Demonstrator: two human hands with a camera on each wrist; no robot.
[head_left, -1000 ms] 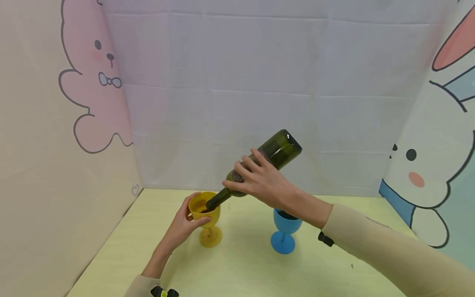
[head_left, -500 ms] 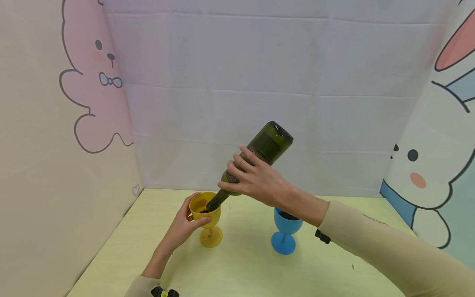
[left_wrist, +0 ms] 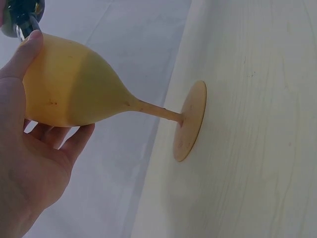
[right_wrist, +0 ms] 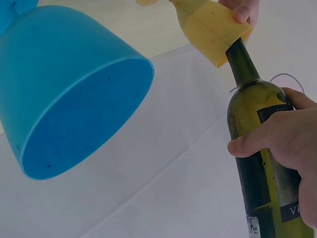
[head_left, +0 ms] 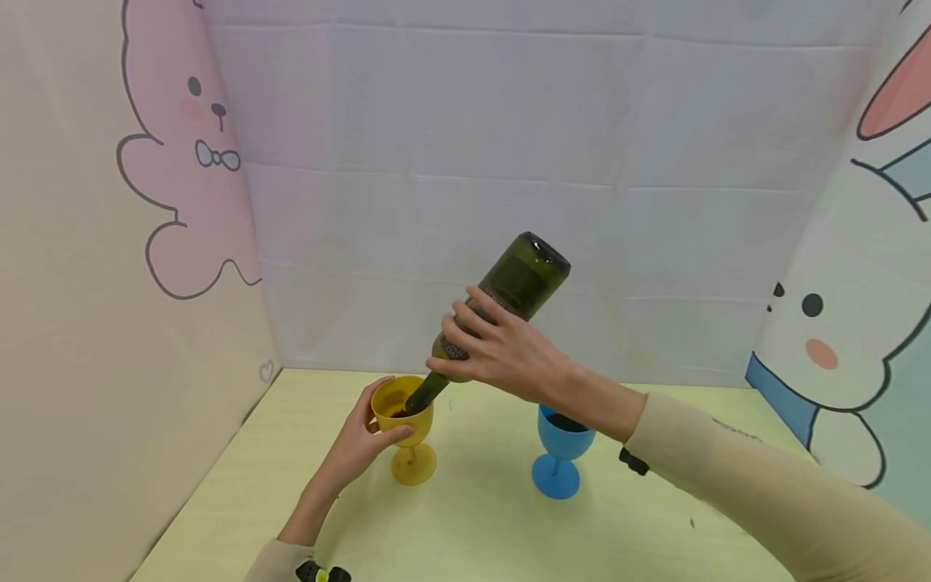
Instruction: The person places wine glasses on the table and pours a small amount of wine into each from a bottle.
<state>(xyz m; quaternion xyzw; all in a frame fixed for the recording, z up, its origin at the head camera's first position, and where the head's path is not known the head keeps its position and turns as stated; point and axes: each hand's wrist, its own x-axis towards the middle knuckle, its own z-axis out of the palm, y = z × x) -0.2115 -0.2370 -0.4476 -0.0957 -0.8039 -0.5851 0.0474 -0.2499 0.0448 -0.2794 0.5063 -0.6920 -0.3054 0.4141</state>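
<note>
My left hand [head_left: 364, 436] holds the bowl of a yellow goblet [head_left: 413, 464], thumb on the near side and fingers behind. The goblet stands upright on the table, with dark red liquid inside its bowl. My right hand [head_left: 502, 347] grips a green glass wine bottle [head_left: 534, 271] round its body and shoulder. Its base points up to the right, and its mouth dips inside the goblet's rim. In the right wrist view the bottle's neck [right_wrist: 242, 64] enters the yellow goblet [right_wrist: 210, 27]. The bottle's label is partly covered by my fingers.
A blue goblet [head_left: 556, 477] with dark liquid stands on the pale yellow table [head_left: 465, 533], under my right forearm, which hides part of its rim. A white cloth backdrop [head_left: 451, 121] closes the far side. Side walls [head_left: 80, 323] bear cartoon animals.
The bottle's base has risen and shifted left, so the bottle tilts more steeply into the yellow goblet. My right hand moved slightly left with it. My left hand has barely moved.
</note>
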